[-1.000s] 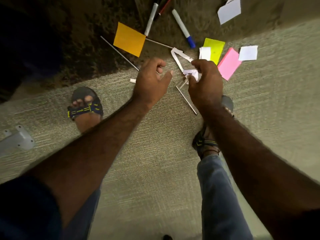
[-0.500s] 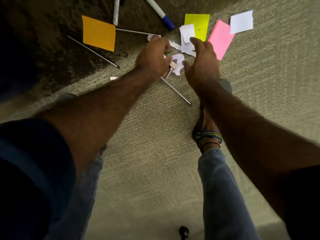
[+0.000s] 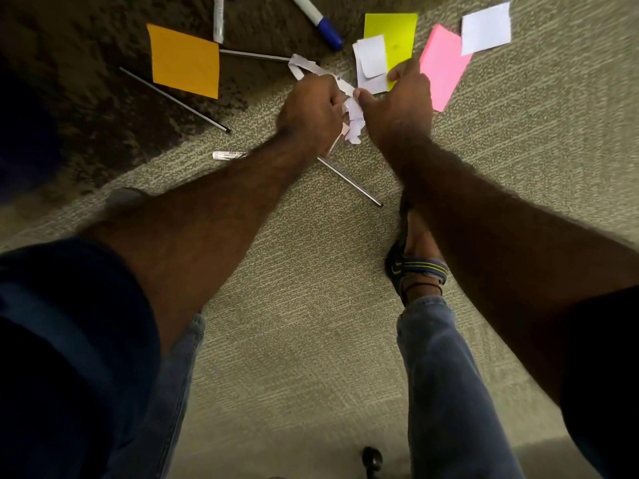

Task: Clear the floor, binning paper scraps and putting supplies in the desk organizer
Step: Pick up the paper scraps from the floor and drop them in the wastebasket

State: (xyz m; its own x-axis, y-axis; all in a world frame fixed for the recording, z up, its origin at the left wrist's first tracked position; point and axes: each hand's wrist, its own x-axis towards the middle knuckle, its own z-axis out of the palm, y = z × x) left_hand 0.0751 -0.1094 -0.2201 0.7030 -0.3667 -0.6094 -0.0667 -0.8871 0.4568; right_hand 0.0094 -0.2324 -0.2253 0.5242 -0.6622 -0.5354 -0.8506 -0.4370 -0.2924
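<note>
Your left hand (image 3: 309, 112) fingers curl around crumpled scraps (image 3: 353, 122); your right hand (image 3: 401, 108) pinches the white slip (image 3: 371, 63), long axis pointing away.

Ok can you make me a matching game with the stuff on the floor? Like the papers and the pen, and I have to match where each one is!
Things:
1. orange sticky note
2. pink sticky note
3. crumpled white scrap
4. blue-capped marker

Places:
A. between the left hand and the right hand
B. on the dark part of the carpet, lying over thin grey rods
C. at the top, cap end pointing towards the yellow sticky note
D. right of the yellow note, a white paper piece over its top corner

Pairs: 1-B, 2-D, 3-A, 4-C
</note>
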